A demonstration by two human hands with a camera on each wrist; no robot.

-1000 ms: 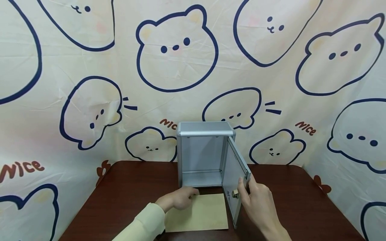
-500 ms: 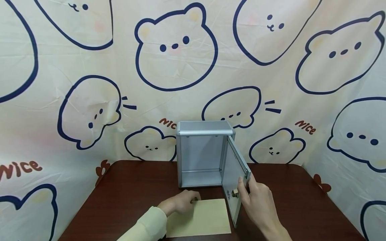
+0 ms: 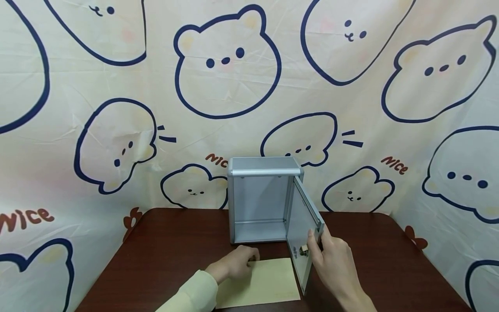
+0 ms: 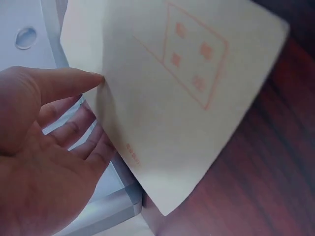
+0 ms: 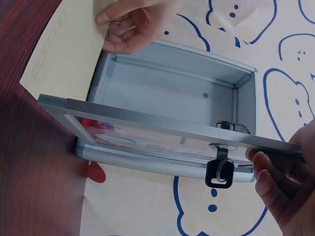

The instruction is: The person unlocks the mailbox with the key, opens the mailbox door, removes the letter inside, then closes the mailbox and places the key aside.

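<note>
A pale yellow paper envelope [image 3: 269,284] with red printing lies tilted in front of a grey metal box [image 3: 265,166]. My left hand [image 3: 235,262] pinches its far edge. In the left wrist view, the thumb presses on the printed face of the envelope [image 4: 162,113] and the fingers go behind it. The box stands upright with its door [image 3: 302,216] swung out to the right. My right hand [image 3: 337,264] grips the free edge of that door, near the lock [image 3: 303,250]. A black-headed key [image 5: 219,173] on a ring sits in the lock's outer side.
The dark brown wooden table [image 3: 163,242] carries the box near its back edge. Behind and at both sides hangs a cream cloth [image 3: 226,143] printed with blue bear outlines. Inside the box, the bare back wall [image 5: 162,88] has a small round hole.
My left hand has drawn the envelope a little toward me and slightly right, away from the box. My right hand and the door stay in place.
</note>
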